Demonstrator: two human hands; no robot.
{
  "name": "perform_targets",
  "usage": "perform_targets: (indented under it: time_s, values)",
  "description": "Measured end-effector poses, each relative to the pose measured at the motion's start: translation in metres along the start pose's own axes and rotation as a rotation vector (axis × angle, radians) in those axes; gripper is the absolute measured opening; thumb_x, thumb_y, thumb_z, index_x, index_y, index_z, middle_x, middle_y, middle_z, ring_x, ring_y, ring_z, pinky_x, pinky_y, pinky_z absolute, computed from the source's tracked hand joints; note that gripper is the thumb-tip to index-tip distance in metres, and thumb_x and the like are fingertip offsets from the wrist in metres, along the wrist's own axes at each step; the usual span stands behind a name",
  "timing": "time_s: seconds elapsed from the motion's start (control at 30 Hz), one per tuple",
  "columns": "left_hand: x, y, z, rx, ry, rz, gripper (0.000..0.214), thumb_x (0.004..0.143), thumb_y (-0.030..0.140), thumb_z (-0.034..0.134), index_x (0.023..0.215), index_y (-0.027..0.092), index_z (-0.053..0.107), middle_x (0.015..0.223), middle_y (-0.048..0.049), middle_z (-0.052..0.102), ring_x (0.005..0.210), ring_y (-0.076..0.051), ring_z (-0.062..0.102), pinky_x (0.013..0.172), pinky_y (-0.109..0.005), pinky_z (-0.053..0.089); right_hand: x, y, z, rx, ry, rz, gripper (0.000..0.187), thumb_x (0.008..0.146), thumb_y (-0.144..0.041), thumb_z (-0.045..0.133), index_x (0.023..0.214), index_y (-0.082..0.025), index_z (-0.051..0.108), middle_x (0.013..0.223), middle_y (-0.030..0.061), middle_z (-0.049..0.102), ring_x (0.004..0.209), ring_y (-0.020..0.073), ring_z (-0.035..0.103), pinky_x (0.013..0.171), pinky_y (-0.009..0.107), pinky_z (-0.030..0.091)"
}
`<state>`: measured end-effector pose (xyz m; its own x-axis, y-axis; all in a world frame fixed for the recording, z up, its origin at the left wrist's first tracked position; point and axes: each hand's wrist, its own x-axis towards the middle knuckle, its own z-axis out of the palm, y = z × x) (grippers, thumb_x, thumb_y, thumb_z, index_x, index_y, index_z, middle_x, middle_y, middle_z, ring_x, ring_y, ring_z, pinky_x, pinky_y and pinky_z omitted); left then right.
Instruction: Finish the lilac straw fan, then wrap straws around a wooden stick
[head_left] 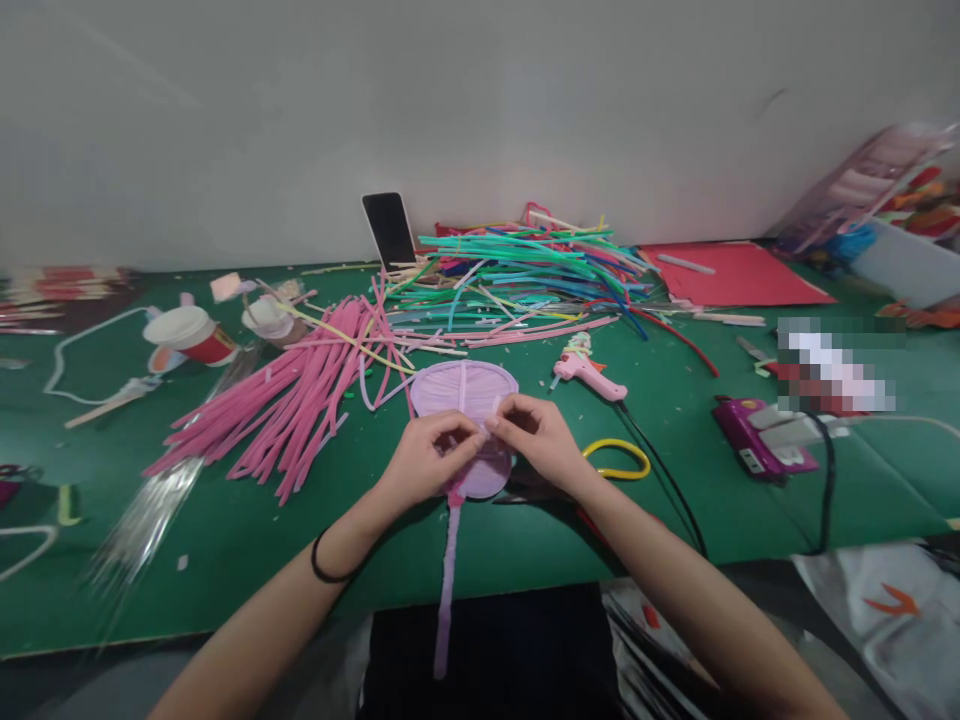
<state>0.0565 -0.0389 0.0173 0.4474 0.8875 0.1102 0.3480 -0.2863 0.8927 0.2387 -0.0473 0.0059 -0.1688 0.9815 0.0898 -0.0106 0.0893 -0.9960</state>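
A lilac fan-shaped craft (431,388), apparently made of pipe cleaners, lies near the middle of the table. Its wrapped lilac handle (448,590) points toward me and reaches past the table edge. Over the face of the fan, my left hand (435,455) is closed in a pinch, and what lies between its fingertips is hidden. My right hand (540,440) pinches a small pale strip (496,404) right beside the left fingertips. Pink pipe cleaners (300,385) are heaped to the left. A pink glue gun (592,376) rests to the right, its cord trailing forward.
Multicoloured pipe cleaners (517,265) pile up at the back near a phone (389,230). Paper cups (191,335) stand at left. Yellow-handled scissors (619,445) lie by my right forearm. A purple power strip (750,440) and red sheets (735,275) are further right.
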Motion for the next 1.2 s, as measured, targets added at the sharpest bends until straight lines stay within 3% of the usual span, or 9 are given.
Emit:
perform_targets:
  time_s: [0.1,0.2,0.43,0.57,0.77,0.87,1.07,1.2]
  values:
    - [0.001,-0.002,0.003,-0.181,0.091,-0.089,0.024,0.080,0.038,0.068,0.090,0.016,0.069,0.075,-0.0018,0.069,0.058,-0.012,0.059,0.056,-0.022,0.046,0.001,0.001,0.001,0.120,0.087,0.036,0.032,0.076,-0.047,0.071,0.071,-0.018,0.059,0.057,-0.0039,0.055,0.050,0.0088,0.046,0.049,0.022,0.036]
    - [0.001,-0.003,0.006,-0.248,0.160,-0.127,0.026,0.080,0.040,0.069,0.089,0.016,0.067,0.069,0.0000,0.067,0.052,-0.010,0.055,0.051,-0.020,0.043,0.001,0.001,0.005,0.177,0.102,0.085,0.034,0.074,-0.049,0.073,0.072,-0.017,0.060,0.057,-0.0032,0.057,0.050,0.0092,0.049,0.049,0.021,0.038]
    - [0.003,-0.007,0.008,-0.323,0.151,-0.186,0.026,0.085,0.042,0.062,0.081,0.017,0.059,0.056,0.0036,0.060,0.042,-0.008,0.046,0.044,-0.019,0.037,0.002,0.001,0.010,0.154,0.083,0.085,0.030,0.074,-0.045,0.072,0.074,-0.018,0.059,0.061,-0.0032,0.058,0.053,0.0101,0.053,0.049,0.021,0.041]
    - [0.002,-0.009,0.009,-0.361,0.155,-0.196,0.025,0.084,0.041,0.064,0.079,0.017,0.058,0.055,0.0035,0.060,0.042,-0.007,0.046,0.044,-0.018,0.036,0.001,0.002,0.009,0.075,0.073,0.021,0.022,0.076,-0.038,0.068,0.073,-0.018,0.058,0.060,-0.0034,0.056,0.052,0.0100,0.051,0.050,0.022,0.040]
    - [0.002,-0.010,0.009,-0.489,0.227,-0.253,0.025,0.082,0.040,0.066,0.079,0.017,0.056,0.053,0.0052,0.056,0.037,-0.006,0.040,0.038,-0.018,0.029,-0.004,0.002,0.013,-0.218,0.052,-0.143,0.012,0.079,-0.025,0.062,0.070,-0.017,0.061,0.067,0.0001,0.062,0.060,0.0109,0.054,0.056,0.022,0.041]
    - [0.003,-0.009,0.005,-0.403,0.179,-0.228,0.027,0.082,0.040,0.065,0.076,0.016,0.055,0.052,0.0047,0.056,0.040,-0.006,0.043,0.041,-0.018,0.034,-0.005,0.002,0.012,-0.252,0.086,-0.166,0.012,0.079,-0.025,0.062,0.070,-0.017,0.061,0.067,0.0005,0.063,0.060,0.0111,0.054,0.056,0.022,0.041]
    - [0.001,-0.001,-0.002,-0.289,-0.076,-0.209,0.028,0.083,0.042,0.064,0.075,0.017,0.054,0.052,0.0045,0.057,0.043,-0.008,0.050,0.044,-0.018,0.037,-0.002,0.003,0.004,-0.116,0.055,-0.069,0.020,0.079,-0.035,0.066,0.072,-0.017,0.061,0.065,-0.0004,0.059,0.058,0.0115,0.053,0.056,0.024,0.042]
    - [0.000,0.000,-0.001,-0.308,-0.049,-0.235,0.029,0.084,0.044,0.063,0.078,0.016,0.056,0.054,0.0030,0.059,0.042,-0.007,0.050,0.042,-0.018,0.035,0.001,0.004,0.002,-0.008,0.047,-0.026,0.029,0.074,-0.043,0.073,0.070,-0.018,0.060,0.060,-0.0021,0.058,0.055,0.0112,0.052,0.054,0.024,0.042]
